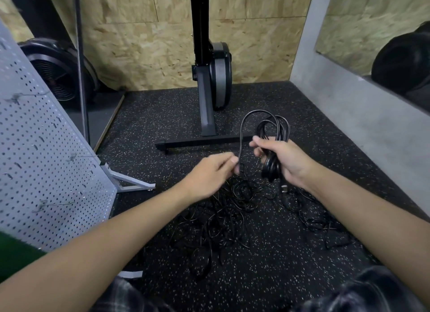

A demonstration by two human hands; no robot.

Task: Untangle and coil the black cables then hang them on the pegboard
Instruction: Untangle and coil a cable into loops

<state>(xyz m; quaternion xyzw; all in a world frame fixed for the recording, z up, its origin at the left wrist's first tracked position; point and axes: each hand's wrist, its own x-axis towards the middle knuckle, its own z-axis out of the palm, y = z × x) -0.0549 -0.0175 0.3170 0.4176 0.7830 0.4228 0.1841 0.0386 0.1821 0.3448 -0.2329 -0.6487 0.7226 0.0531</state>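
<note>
While right hand [282, 158] grips cable coil [271, 171], left hand [209, 172] pinches its loose strand [240, 138] just beside.

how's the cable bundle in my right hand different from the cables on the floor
The bundle is gathered into tight loops; the floor cables sprawl in a loose tangle. The right hand grips the bundle off the ground; the floor cables lie on the speckled mat. Both are black.
</note>
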